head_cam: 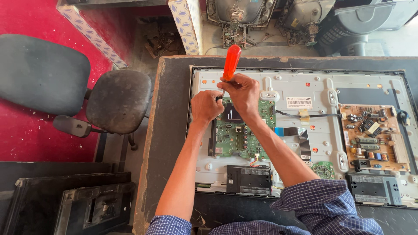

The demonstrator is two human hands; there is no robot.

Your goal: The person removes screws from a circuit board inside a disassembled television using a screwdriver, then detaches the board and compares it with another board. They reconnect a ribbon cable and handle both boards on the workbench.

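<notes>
1. Down at the near edge of the dark table, two arms in rolled-up blue checked sleeves reach forward over an opened flat television that lies on its front.
2. Near the sleeves, at the near edge of the television's metal back, sit two black speaker boxes.
3. A bit farther in lies a green circuit board, with a black square chip close to the hands.
4. Off to the person's right sits a brown circuit board full of small parts, well apart from the hands.
5. A flat grey ribbon cable lies between the two boards.
6. Over the far end of the green board, the left hand is curled shut, pinching the thin metal shaft of a screwdriver near its tip.
7. Just beside it, touching it, the right hand is closed around the bottom of the orange handle.
8. That handle stands almost upright, tilted a little, and sticks up above both hands.
9. Left of the table stands a worn black chair.
10. Farthest away, beyond the table, old television tubes sit on the floor.
</notes>
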